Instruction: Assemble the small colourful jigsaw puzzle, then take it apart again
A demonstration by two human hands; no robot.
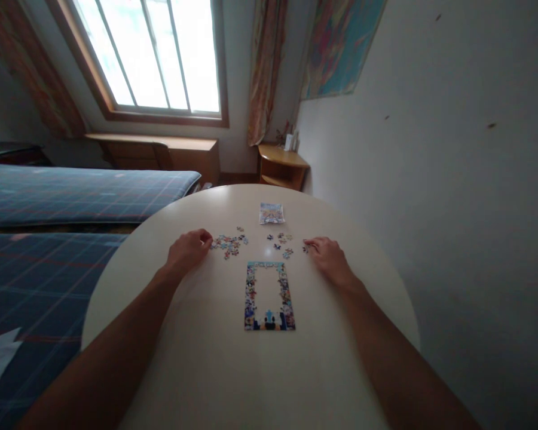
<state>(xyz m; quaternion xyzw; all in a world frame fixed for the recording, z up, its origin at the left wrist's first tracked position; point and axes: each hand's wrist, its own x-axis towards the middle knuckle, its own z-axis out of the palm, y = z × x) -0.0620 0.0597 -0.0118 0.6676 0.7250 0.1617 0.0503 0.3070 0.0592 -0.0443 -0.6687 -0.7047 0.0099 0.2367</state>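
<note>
A jigsaw puzzle frame (250, 298) lies on the round white table (206, 370), its border joined around a bare middle. Beyond it to the left is a pile of loose puzzle pieces (228, 243). My left hand (190, 248) rests at that pile's left edge, thumb and fingers closed together; what is between them is too small to make out. A looser group of pieces (283, 239) lies right of centre. My right hand (329, 255) is further right, palm down, its fingertips closed on a dark puzzle piece (305, 249) at the tabletop.
A small printed picture sheet (271, 213) lies towards the far side of the table. Beds with blue plaid covers (72, 194) stand on the left. A wooden corner shelf (283, 158) is behind the table, and a white wall (452, 179) runs along the right.
</note>
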